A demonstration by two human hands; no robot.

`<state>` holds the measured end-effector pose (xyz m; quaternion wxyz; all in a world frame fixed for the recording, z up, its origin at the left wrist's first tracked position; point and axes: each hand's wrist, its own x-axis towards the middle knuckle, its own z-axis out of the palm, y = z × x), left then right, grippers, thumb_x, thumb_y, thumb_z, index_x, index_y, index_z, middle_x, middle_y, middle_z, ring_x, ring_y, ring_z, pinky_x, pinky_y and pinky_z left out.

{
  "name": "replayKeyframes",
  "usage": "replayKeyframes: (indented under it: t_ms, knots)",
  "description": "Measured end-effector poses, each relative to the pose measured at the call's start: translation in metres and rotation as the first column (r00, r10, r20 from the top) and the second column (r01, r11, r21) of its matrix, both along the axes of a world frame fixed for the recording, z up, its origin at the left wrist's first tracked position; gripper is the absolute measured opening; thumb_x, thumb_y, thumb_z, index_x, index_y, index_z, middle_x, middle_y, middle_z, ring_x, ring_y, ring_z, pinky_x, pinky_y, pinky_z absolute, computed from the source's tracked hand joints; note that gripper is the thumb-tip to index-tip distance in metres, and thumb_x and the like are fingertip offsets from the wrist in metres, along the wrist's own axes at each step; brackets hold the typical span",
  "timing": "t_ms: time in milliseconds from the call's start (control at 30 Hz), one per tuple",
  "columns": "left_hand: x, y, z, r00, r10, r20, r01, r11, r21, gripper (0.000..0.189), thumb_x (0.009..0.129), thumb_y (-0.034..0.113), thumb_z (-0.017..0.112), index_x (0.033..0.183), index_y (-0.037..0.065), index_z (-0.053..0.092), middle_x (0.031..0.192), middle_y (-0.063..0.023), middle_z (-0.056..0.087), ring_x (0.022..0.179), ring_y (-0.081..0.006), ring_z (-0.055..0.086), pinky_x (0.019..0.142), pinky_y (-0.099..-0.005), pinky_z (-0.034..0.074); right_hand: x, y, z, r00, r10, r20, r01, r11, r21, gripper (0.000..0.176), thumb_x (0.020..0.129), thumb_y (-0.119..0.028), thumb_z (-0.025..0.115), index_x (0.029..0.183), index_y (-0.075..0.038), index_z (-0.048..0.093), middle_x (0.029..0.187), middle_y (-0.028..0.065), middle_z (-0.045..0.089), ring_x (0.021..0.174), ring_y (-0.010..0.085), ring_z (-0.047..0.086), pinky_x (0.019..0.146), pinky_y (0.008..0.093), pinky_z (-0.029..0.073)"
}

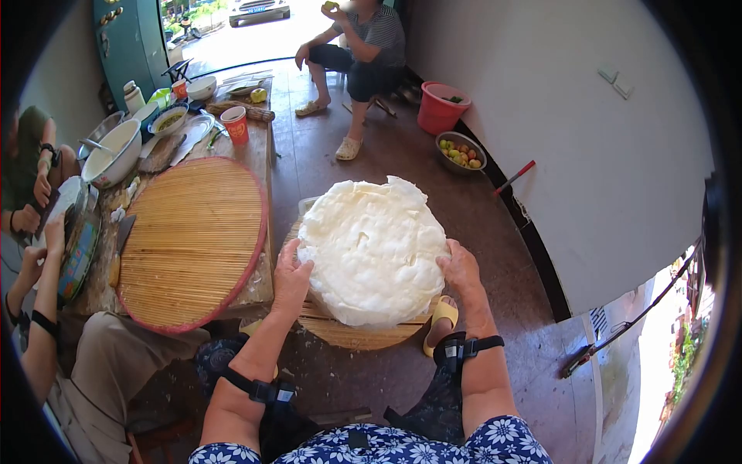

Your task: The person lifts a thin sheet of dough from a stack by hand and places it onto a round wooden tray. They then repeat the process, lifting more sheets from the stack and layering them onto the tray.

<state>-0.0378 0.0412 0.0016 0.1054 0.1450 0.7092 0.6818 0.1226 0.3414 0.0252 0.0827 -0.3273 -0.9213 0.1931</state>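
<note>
A thick, round white stack of thin, flatbread-like sheets (371, 251) lies in front of me, its top bumpy and its rim ragged. Beneath it a round slatted board (352, 336) shows at the near side. My left hand (294, 277) grips the stack's left edge, thumb toward the top and fingers partly hidden. On the opposite edge, my right hand (461, 267) holds on in the same way. To the left, a large round bamboo-slat tray (193, 240) with a red rim rests on the wooden table.
The wooden table (259, 286) also carries a red paper cup (235, 126), a white basin (114, 155) and several bowls. Other people's hands (39, 247) work at far left. A seated person (371, 50) is ahead. A red bucket (440, 108) and a fruit bowl (461, 151) stand by the wall.
</note>
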Motion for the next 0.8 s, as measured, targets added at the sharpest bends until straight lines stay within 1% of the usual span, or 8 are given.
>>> replayKeyframes:
  t_ms: [33, 167, 367, 433, 500, 700, 733, 800]
  knots:
    - [0.001, 0.0, 0.002, 0.99, 0.012, 0.141, -0.036, 0.984, 0.175, 0.052, 0.079, 0.002, 0.054, 0.129, 0.0, 0.04, 0.128, -0.0168, 0.044, 0.114, -0.0221, 0.046, 0.093, -0.0298, 0.04, 0.0, 0.001, -0.001, 1.0, -0.005, 0.002, 0.005, 1.0, -0.005, 0.049, 0.078, -0.025, 0.06, 0.121, -0.005, 0.048, 0.11, 0.0206, 0.059, 0.104, 0.0342, 0.056, 0.089, 0.0412, 0.043]
    - [0.002, -0.004, 0.014, 0.974, 0.046, 0.222, -0.07, 0.992, 0.102, 0.063, 0.082, 0.004, 0.052, 0.139, 0.001, 0.025, 0.132, -0.0155, 0.037, 0.106, -0.0178, 0.047, 0.089, -0.029, 0.04, -0.001, -0.002, 0.005, 1.0, -0.018, 0.014, 0.018, 1.0, -0.021, 0.05, 0.078, -0.024, 0.06, 0.123, -0.005, 0.048, 0.111, 0.0203, 0.059, 0.104, 0.0341, 0.056, 0.089, 0.0408, 0.043]
    - [0.008, -0.003, 0.028, 0.932, -0.068, 0.357, -0.068, 0.933, 0.354, 0.067, 0.085, 0.008, 0.051, 0.14, -0.001, 0.015, 0.126, -0.0157, 0.04, 0.099, -0.0183, 0.052, 0.082, -0.028, 0.045, -0.001, -0.003, 0.008, 0.999, -0.036, -0.037, 0.035, 0.999, -0.042, 0.05, 0.077, -0.023, 0.061, 0.122, -0.005, 0.049, 0.11, 0.0205, 0.06, 0.103, 0.0348, 0.057, 0.088, 0.0405, 0.044]
    - [0.004, -0.001, 0.021, 0.927, -0.032, 0.373, -0.1, 0.939, 0.33, 0.063, 0.085, 0.009, 0.052, 0.138, -0.003, 0.018, 0.117, -0.0134, 0.049, 0.09, -0.0156, 0.056, 0.076, -0.0258, 0.048, -0.001, -0.003, 0.008, 0.999, -0.043, -0.021, 0.042, 0.998, -0.041, 0.05, 0.077, -0.023, 0.061, 0.123, -0.005, 0.049, 0.111, 0.0207, 0.059, 0.103, 0.0346, 0.057, 0.089, 0.0403, 0.044]
    - [-0.002, -0.004, 0.013, 0.883, -0.094, 0.459, -0.006, 0.977, 0.212, 0.056, 0.081, 0.006, 0.056, 0.132, -0.002, 0.033, 0.11, -0.0116, 0.055, 0.084, -0.012, 0.055, 0.064, -0.0258, 0.044, -0.001, -0.001, 0.007, 0.999, -0.045, -0.022, 0.044, 0.998, -0.04, 0.05, 0.078, -0.023, 0.061, 0.123, -0.005, 0.049, 0.111, 0.0209, 0.059, 0.104, 0.0344, 0.057, 0.089, 0.0399, 0.044]
    - [0.001, 0.005, 0.014, 0.926, -0.093, 0.367, 0.062, 0.994, 0.093, 0.045, 0.08, 0.006, 0.057, 0.123, 0.0, 0.044, 0.096, -0.0045, 0.06, 0.076, -0.0083, 0.054, 0.059, -0.0238, 0.042, 0.001, -0.002, 0.006, 0.998, -0.019, -0.052, 0.016, 0.999, -0.045, 0.05, 0.078, -0.023, 0.06, 0.122, -0.004, 0.049, 0.112, 0.0211, 0.059, 0.105, 0.0342, 0.056, 0.089, 0.0399, 0.043]
    - [0.0, 0.006, 0.013, 0.924, -0.099, 0.369, 0.07, 0.993, 0.091, 0.045, 0.08, 0.006, 0.057, 0.123, 0.0, 0.044, 0.096, -0.0045, 0.06, 0.076, -0.0083, 0.054, 0.059, -0.0238, 0.042, 0.003, -0.003, 0.007, 0.998, -0.027, -0.05, 0.024, 0.999, -0.047, 0.05, 0.078, -0.023, 0.06, 0.122, -0.004, 0.049, 0.112, 0.0211, 0.059, 0.105, 0.0342, 0.056, 0.089, 0.0399, 0.043]
    - [-0.002, 0.008, 0.017, 0.913, -0.221, 0.344, 0.13, 0.955, 0.268, 0.045, 0.081, 0.003, 0.055, 0.124, 0.002, 0.042, 0.107, -0.0055, 0.059, 0.092, -0.0134, 0.059, 0.078, -0.0276, 0.05, 0.004, -0.003, 0.009, 0.999, -0.023, -0.046, 0.021, 0.999, -0.045, 0.049, 0.078, -0.023, 0.06, 0.122, -0.004, 0.05, 0.111, 0.0209, 0.06, 0.104, 0.0339, 0.057, 0.088, 0.0396, 0.044]
